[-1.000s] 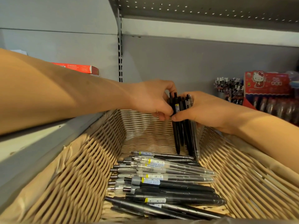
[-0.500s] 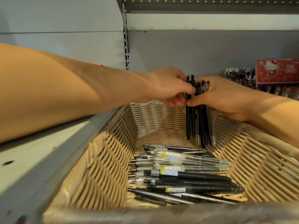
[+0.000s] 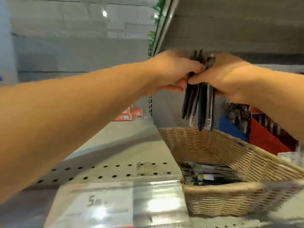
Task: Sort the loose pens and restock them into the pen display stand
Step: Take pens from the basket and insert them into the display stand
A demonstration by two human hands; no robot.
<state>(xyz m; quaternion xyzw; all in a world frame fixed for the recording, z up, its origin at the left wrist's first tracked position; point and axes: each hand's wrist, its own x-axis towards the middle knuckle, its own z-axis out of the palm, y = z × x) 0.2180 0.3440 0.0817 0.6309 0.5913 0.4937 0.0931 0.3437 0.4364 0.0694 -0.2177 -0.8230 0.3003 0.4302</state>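
Both hands are raised together above the basket [image 3: 246, 163], clamped on one bundle of pens [image 3: 198, 102]. The left hand [image 3: 171, 71] wraps the bundle from the left with fingers curled round it; the right hand [image 3: 225, 74] pinches it from the other side, thumb tip meeting the left fingers. The pens hang roughly upright, tips down, well clear of the basket rim and just under the upper shelf [image 3: 230, 30].

The step in hand looks like the carry: a sorted handful has been gathered and lifted, and is on its way to the stand. More loose pens [image 3: 212, 175] lie in the bottom of the basket, so the sorting is only partly done.

A red and blue display [image 3: 263, 139] with dark pens standing in it sits to the right, beyond the basket. The picture is smeared, so I cannot be sure this is the stand meant, though it seems the likely target.

The next move calls for keeping the bundle squared, tips aligned, swinging it rightward, and lowering it into a free slot of matching pens. The grip should loosen only once the tips are seated; pens at the edge of the bundle could slip out if it loosens sooner.
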